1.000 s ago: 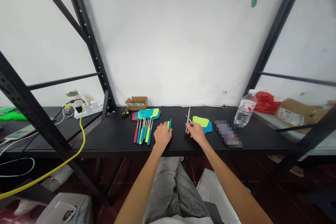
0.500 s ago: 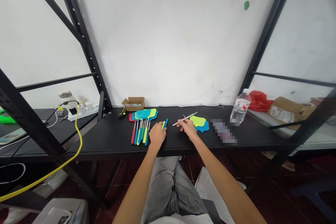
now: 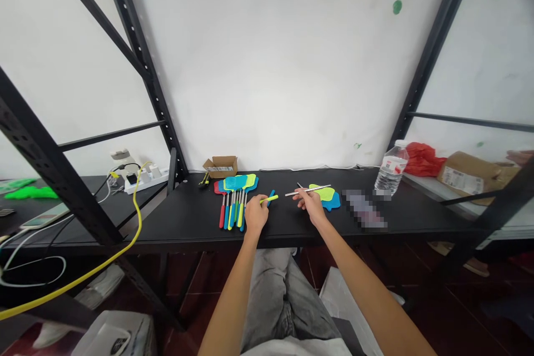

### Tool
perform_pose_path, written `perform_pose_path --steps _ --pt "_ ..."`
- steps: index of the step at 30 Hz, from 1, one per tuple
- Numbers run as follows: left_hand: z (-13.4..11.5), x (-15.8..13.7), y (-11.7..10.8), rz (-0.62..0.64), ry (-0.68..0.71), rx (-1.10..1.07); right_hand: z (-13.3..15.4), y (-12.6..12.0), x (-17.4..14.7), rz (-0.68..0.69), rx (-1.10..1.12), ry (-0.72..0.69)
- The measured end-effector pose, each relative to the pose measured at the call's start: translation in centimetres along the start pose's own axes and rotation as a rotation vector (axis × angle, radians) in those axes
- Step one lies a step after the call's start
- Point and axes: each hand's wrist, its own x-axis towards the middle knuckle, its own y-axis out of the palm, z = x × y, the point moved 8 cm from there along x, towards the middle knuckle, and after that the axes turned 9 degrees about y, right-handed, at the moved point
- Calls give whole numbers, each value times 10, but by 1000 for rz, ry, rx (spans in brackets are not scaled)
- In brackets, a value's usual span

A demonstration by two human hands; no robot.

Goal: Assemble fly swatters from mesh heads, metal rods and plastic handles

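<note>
My left hand [image 3: 256, 214] is closed around a yellow-green swatter handle [image 3: 272, 198], which now points right above the black table [image 3: 287, 228]. A blue handle [image 3: 272, 193] lies on the table just behind it. Between its fingers my right hand [image 3: 311, 204] pinches a thin silver metal rod [image 3: 291, 194], its left end aimed at the yellow-green handle with a gap between them. Behind the right hand lie a yellow-green swatter head [image 3: 327, 194] and a blue swatter head [image 3: 332, 204], partly overlapping. Left of my left hand, several fly swatters [image 3: 236, 182] with red, blue and green handles lie side by side.
A small open cardboard box [image 3: 221, 167] stands at the back left. To the right are a water bottle [image 3: 391, 169] and a blurred-out item [image 3: 365, 209]. A yellow cable [image 3: 136, 222] runs past the left post. Metal shelf posts [image 3: 411, 100] frame both sides.
My left hand has raised the yellow-green handle off the table and turned it to point right. The rod in my right hand has tilted to nearly level. The whole view has shifted slightly.
</note>
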Motion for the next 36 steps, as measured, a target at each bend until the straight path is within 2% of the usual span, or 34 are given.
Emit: perform_pose_path --steps 6,22,27,36 --pt "-2 0 1 25 19 -90 0 2 0 32 5 2" --pt "-12 -1 1 72 99 -169 3 8 -3 113 -10 -6" --pt "-16 -3 3 122 123 -188 5 11 -6 158 -45 -24" --pt "-15 -3 4 100 118 -234 6 17 -8 194 -108 -64"
